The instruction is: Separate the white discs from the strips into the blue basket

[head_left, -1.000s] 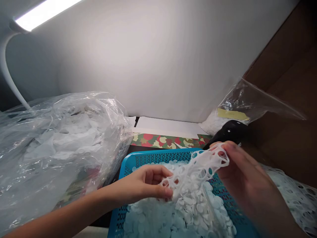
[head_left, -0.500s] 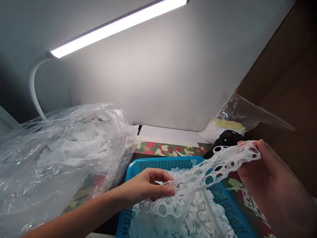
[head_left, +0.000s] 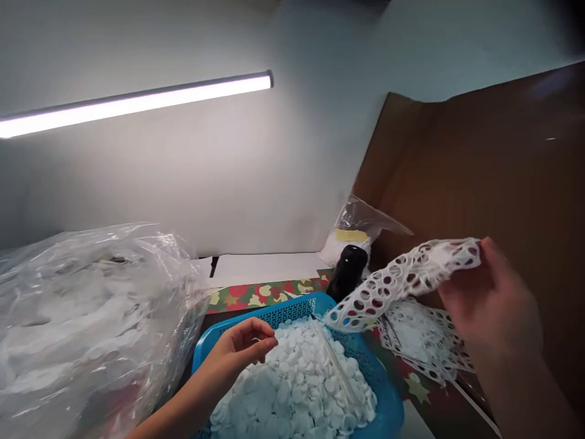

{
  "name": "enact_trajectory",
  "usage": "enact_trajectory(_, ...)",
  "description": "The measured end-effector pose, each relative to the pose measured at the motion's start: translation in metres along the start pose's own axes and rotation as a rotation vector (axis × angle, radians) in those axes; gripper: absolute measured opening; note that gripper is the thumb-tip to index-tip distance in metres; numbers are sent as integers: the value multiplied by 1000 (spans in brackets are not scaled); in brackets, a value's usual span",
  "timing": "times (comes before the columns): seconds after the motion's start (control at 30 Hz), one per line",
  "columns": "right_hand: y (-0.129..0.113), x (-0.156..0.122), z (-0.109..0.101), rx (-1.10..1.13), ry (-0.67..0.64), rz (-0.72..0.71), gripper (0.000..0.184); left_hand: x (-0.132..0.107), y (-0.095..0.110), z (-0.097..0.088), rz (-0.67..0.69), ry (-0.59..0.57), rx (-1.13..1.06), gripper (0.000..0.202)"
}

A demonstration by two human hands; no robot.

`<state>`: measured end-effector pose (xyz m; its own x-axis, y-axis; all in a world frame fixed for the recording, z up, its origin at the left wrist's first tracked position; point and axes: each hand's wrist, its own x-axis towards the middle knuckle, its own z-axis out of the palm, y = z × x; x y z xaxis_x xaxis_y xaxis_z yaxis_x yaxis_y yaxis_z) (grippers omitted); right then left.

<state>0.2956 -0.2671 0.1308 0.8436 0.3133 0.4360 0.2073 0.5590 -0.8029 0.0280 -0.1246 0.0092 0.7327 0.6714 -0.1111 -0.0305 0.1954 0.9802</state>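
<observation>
My right hand [head_left: 500,311] pinches one end of a white sheet [head_left: 402,280] full of round holes. The sheet hangs leftward from my fingers, its low end over the far right corner of a blue basket [head_left: 228,329]. Many small white discs [head_left: 292,384] are heaped in this basket, and a thin pale strip [head_left: 336,363] lies across them. Above the near left part of the heap is my left hand [head_left: 249,341]. Its thumb and forefinger are closed together, and no object shows between them. The sheet is apart from this hand.
More punched white sheets [head_left: 423,338] lie right of the basket. A big clear plastic bag [head_left: 95,329] of white material fills the left side. Behind stand a black object [head_left: 350,268] and a small clear bag [head_left: 345,244]. Brown cardboard [head_left: 479,171] rises at right; a lamp [head_left: 137,103] shines above.
My left hand has let go of the holed sheet. My right hand has carried it away from over the discs, toward the right. The view has turned to the right.
</observation>
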Motion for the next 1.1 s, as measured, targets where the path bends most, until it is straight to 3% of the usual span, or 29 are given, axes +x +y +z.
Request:
enact_trajectory(0.13,-23,27,-21,-33,66,-313,23,-2,1,2,20,45,56,27)
enact_trajectory(0.23,-32,47,-40,-201,100,-429,20,-3,1,3,44,75,80,27)
enact_trajectory(0.4,-40,66,-70,-497,92,-510,23,-2,4,2,30,36,127,29)
enact_trajectory(0.63,-56,58,-90,-831,-23,-586,24,-5,5,3,53,22,105,30)
enact_trajectory(0.83,-54,47,-92,-1056,-172,-550,23,-8,7,5,70,39,130,33)
enact_trajectory(1.0,-36,37,-101,-1253,-391,-323,21,-7,3,3,78,24,130,31)
enact_trajectory(1.1,-22,20,-111,-1293,-398,-217,13,-5,-2,1,97,21,120,28)
